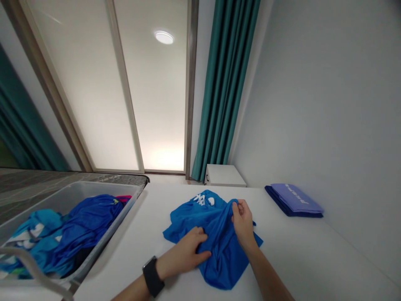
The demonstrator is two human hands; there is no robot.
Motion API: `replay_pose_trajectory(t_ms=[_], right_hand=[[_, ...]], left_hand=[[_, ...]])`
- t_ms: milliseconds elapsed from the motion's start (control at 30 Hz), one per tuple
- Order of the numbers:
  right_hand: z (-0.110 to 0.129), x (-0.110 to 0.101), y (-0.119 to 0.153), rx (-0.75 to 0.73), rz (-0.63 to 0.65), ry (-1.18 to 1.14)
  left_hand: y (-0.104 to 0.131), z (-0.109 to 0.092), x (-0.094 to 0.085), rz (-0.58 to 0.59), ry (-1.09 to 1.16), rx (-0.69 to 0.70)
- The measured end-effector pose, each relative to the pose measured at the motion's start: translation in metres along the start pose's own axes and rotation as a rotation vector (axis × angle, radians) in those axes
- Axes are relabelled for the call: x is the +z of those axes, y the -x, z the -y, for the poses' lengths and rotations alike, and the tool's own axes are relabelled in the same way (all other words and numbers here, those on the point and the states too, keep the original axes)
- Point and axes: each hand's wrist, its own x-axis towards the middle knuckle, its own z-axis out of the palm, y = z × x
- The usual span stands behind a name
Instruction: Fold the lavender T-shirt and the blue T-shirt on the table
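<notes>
One broad white table (291, 259) bears the action, a pale-grey plastic bin (94, 188) at left, likely for easy reach. Mid-table, the crumpled bright-blue garment (216, 234)! The right hand (242, 225) pinches its edge closed-fingered, apparently to lift it; the left hand (188, 251) leans on it, half-open, thumb spread, grip unclear.

Bin (90, 190): raised rim blocks the left.
Tabletop (140, 225): passable strips on both sides of the shirt (216, 234).
Folded clothes (294, 200): low obstacle at right.
Wall (328, 104): closes the right edge.
</notes>
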Motion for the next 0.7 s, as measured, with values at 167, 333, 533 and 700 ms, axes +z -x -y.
replay_pose_trajectory(t_ms=[167, 333, 533, 700], right_hand=[[-0.004, -0.019, -0.009, -0.157, -0.172, 0.172], [-0.002, -0.013, 0.004, -0.306, -0.052, 0.405], [-0.004, 0.013, 0.024, -0.487, 0.237, 0.536], [-0.010, 0.010, 0.019, -0.415, 0.347, 0.791]], left_hand=[[-0.005, 0.026, -0.033, -0.351, -0.025, -0.057], [-0.005, 0.055, -0.051, -0.658, -0.142, -0.200], [-0.007, 0.060, -0.061, -0.866, 0.281, -0.296], [-0.011, 0.056, -0.058, -0.705, 0.608, -0.403]])
